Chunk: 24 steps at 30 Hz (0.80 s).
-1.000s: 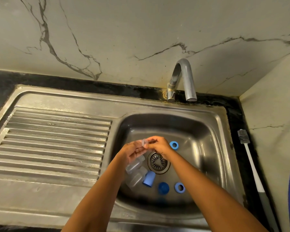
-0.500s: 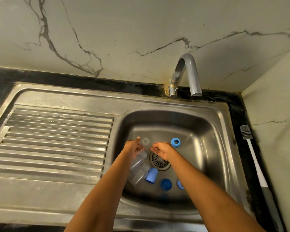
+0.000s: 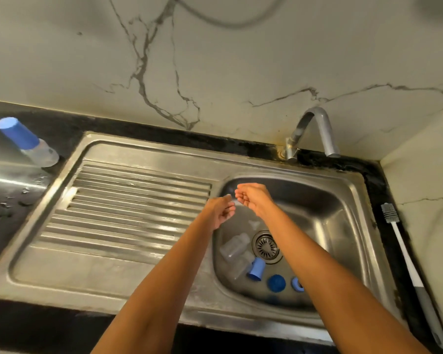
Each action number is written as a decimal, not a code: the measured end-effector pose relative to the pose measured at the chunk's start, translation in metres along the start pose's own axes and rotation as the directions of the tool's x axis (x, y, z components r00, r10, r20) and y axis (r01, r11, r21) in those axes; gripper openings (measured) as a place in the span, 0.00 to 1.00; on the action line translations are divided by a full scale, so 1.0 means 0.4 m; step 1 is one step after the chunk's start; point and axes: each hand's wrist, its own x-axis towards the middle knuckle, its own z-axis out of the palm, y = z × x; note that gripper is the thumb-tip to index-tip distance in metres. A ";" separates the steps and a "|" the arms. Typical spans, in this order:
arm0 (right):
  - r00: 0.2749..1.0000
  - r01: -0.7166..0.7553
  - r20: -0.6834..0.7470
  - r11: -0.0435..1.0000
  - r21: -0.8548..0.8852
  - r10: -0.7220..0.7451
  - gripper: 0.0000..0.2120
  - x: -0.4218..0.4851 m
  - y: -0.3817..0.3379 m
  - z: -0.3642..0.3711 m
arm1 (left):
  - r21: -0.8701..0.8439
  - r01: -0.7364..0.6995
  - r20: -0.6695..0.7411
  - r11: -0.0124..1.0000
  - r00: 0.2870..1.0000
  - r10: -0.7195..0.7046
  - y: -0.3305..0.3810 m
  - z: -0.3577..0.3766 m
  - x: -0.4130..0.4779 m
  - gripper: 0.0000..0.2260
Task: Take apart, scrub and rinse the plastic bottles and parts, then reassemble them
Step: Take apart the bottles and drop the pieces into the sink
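My left hand (image 3: 221, 210) and right hand (image 3: 253, 200) are raised together over the far left of the sink basin (image 3: 343, 226), fingers curled. A small clear part (image 3: 234, 200), blurred, sits between their fingertips. On the basin floor lie two clear bottles (image 3: 234, 247), a blue cap (image 3: 256, 269) on its side, a round blue lid (image 3: 276, 283), and a blue ring (image 3: 297, 284) half hidden by my right arm. Another small clear part (image 3: 253, 223) lies above the drain (image 3: 266, 246).
A capped bottle with a blue top (image 3: 26, 141) stands on the wet black counter at far left. The ribbed drainboard (image 3: 128, 208) lies left of the basin. The tap (image 3: 317, 131) is at the back, a long bottle brush (image 3: 404, 254) along the right edge.
Both hands rose from near the drain toward the basin's far left edge and came close together again. The view pulled back, bringing the capped bottle on the counter into sight.
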 end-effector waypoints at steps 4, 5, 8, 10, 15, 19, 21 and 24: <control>0.995 0.067 0.078 0.995 -0.080 -0.061 0.09 -0.063 -0.049 0.150 | 0.021 -0.064 -0.025 0.998 0.998 0.065 0.083 -0.116 -0.057 0.11; 0.993 0.087 0.085 0.991 -0.103 -0.078 0.10 -0.067 -0.054 0.174 | 0.024 -0.075 -0.029 0.997 0.997 0.076 0.099 -0.138 -0.065 0.11; 0.985 0.124 0.146 0.971 -0.203 -0.095 0.09 -0.098 -0.060 0.294 | 0.018 -0.132 -0.086 0.991 0.987 0.133 0.156 -0.265 -0.102 0.10; 0.976 0.141 0.194 0.959 -0.245 -0.094 0.09 -0.121 -0.066 0.382 | 0.029 -0.190 -0.125 0.981 0.973 0.193 0.195 -0.359 -0.125 0.09; 0.946 0.165 0.321 0.923 -0.349 -0.048 0.06 -0.166 -0.057 0.575 | 0.042 -0.251 -0.189 0.967 0.949 0.254 0.263 -0.578 -0.154 0.08; 0.913 0.192 0.408 0.874 -0.446 0.008 0.13 -0.190 -0.042 0.697 | 0.077 -0.273 -0.278 0.959 0.918 0.284 0.302 -0.736 -0.155 0.09; 0.904 0.194 0.427 0.863 -0.466 0.028 0.13 -0.195 -0.033 0.745 | 0.100 -0.278 -0.353 0.955 0.888 0.295 0.319 -0.805 -0.147 0.07; 0.890 0.199 0.453 0.851 -0.487 0.051 0.13 -0.190 -0.021 0.808 | 0.163 -0.304 -0.466 0.939 0.815 0.345 0.349 -0.897 -0.132 0.11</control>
